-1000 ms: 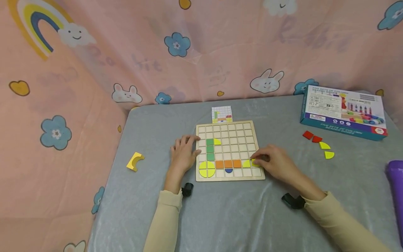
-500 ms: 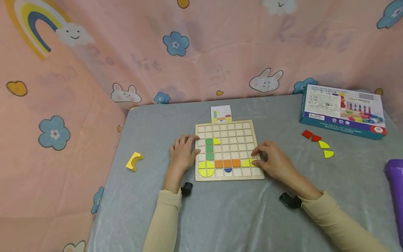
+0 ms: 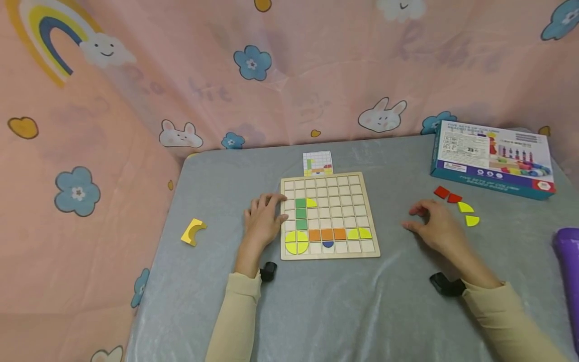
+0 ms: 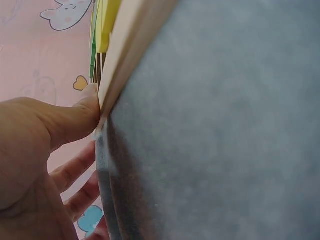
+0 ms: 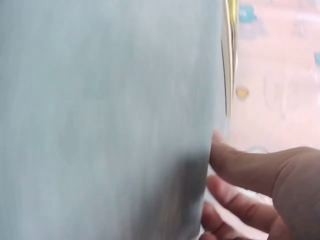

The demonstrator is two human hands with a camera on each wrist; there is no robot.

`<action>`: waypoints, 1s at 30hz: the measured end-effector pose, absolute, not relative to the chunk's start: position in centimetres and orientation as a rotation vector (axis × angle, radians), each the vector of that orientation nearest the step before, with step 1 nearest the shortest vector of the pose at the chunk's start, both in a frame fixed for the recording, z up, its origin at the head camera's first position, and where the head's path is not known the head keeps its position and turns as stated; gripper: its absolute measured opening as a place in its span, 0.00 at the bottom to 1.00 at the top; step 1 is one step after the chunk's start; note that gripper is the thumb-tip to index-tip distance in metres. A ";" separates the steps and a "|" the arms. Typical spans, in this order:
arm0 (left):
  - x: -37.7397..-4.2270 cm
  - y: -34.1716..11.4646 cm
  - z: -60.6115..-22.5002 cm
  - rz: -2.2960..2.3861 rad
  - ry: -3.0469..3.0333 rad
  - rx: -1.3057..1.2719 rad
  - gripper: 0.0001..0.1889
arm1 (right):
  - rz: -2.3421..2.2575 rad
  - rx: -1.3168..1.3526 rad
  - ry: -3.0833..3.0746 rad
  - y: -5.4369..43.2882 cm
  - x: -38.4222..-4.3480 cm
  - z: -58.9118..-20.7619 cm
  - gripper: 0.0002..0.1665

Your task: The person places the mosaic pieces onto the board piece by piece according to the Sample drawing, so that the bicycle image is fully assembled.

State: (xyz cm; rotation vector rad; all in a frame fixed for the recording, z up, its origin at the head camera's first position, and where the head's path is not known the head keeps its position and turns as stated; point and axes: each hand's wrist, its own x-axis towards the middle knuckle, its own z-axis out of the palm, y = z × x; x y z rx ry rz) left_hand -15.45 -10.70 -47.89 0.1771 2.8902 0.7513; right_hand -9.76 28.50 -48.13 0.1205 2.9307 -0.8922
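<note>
My left hand rests at the left edge of a wooden grid board, its thumb and forefinger touching the rim; the left wrist view shows the thumb against that edge. To the right of the board, my right hand is over the cloth with nothing in it, fingers loosely bent and thumb apart. On the board lie green squares, orange squares, a blue half-circle, a yellow circle of quarter pieces, a single yellow quarter and two yellow quarters side by side at the right.
Two red pieces and two yellow quarter pieces lie beyond my right hand. A pattern card lies behind the board. A toy box stands back right, a purple object at the right edge. A yellow arch block lies left.
My right hand has let go of a yellow quarter piece in the board's right column and moved right, off the board. The left hand has stayed at the rim.
</note>
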 end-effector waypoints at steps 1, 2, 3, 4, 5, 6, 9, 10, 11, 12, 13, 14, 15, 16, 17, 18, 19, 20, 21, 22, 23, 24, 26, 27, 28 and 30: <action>-15.5 -10.7 -47.9 0.752 2.890 0.176 0.24 | -0.878 0.150 2.946 29.0 -9.7 -48.1 0.25; -15.5 -10.7 -47.9 0.750 2.890 0.175 0.23 | -0.857 0.174 2.961 29.5 -9.6 -48.0 0.26; -15.5 -10.7 -47.9 0.748 2.890 0.175 0.23 | -0.835 0.202 2.972 29.9 -9.6 -47.9 0.27; -15.5 -10.7 -47.9 0.749 2.889 0.175 0.23 | -0.806 0.236 2.976 30.3 -9.5 -47.8 0.28; -15.5 -10.7 -47.9 0.752 2.887 0.174 0.23 | -0.783 0.265 2.973 30.8 -9.4 -47.6 0.29; -15.5 -10.7 -47.9 0.751 2.885 0.174 0.23 | -0.760 0.294 2.968 31.2 -9.3 -47.5 0.30; -15.5 -10.7 -48.0 0.751 2.882 0.171 0.23 | -0.731 0.379 2.947 32.4 -9.2 -47.0 0.34; -15.5 -10.7 -48.0 0.749 2.882 0.170 0.23 | -0.725 0.409 2.939 32.8 -9.2 -46.9 0.35; -15.5 -10.7 -48.0 0.748 2.881 0.169 0.23 | -0.722 0.438 2.930 33.2 -9.2 -46.8 0.37; -15.5 -10.7 -48.0 0.744 2.882 0.169 0.23 | -0.716 0.469 2.922 33.6 -9.2 -46.7 0.40; -15.5 -10.7 -48.0 0.742 2.882 0.169 0.23 | -0.714 0.498 2.912 34.0 -9.2 -46.7 0.42; -15.5 -10.7 -48.0 0.741 2.882 0.168 0.23 | -0.709 0.528 2.895 34.3 -9.2 -46.6 0.44; -15.5 -10.6 -48.0 0.738 2.882 0.168 0.23 | -0.697 0.546 2.885 34.7 -9.2 -46.6 0.45; -15.5 -10.6 -48.0 0.737 2.882 0.168 0.23 | -0.683 0.558 2.877 34.9 -9.3 -46.6 0.47; -15.6 -10.7 -48.0 0.739 2.881 0.167 0.23 | -0.672 0.568 2.869 35.2 -9.3 -46.6 0.48; -15.6 -10.7 -48.0 0.739 2.882 0.167 0.23 | -0.665 0.570 2.866 35.4 -9.3 -46.6 0.47; -15.6 -10.7 -48.0 0.740 2.882 0.166 0.23 | -0.660 0.569 2.867 35.5 -9.3 -46.7 0.46; -15.6 -10.7 -48.0 0.742 2.882 0.166 0.23 | -0.656 0.563 2.872 35.6 -9.2 -46.7 0.43; -15.6 -10.7 -48.0 0.743 2.882 0.165 0.23 | -0.650 0.556 2.881 35.7 -9.2 -46.7 0.40; -15.6 -10.7 -48.0 0.743 2.882 0.166 0.23 | -0.652 0.551 2.890 35.7 -9.2 -46.8 0.37; -15.6 -10.7 -48.0 0.744 2.881 0.166 0.23 | -0.656 0.547 2.900 35.7 -9.2 -46.8 0.33; -15.6 -10.7 -48.0 0.741 2.881 0.168 0.23 | -0.661 0.547 2.908 35.7 -9.2 -46.9 0.29; -15.6 -10.7 -48.0 0.742 2.878 0.172 0.23 | -0.681 0.549 2.919 35.5 -9.2 -47.0 0.24; -15.6 -10.7 -48.0 0.740 2.878 0.173 0.23 | -0.684 0.548 2.927 35.5 -9.2 -47.0 0.22; -15.5 -10.7 -48.1 0.739 2.878 0.173 0.23 | -0.691 0.542 2.936 35.4 -9.2 -47.0 0.21; -15.5 -10.7 -48.1 0.738 2.880 0.174 0.23 | -0.700 0.526 2.949 35.2 -9.1 -46.9 0.20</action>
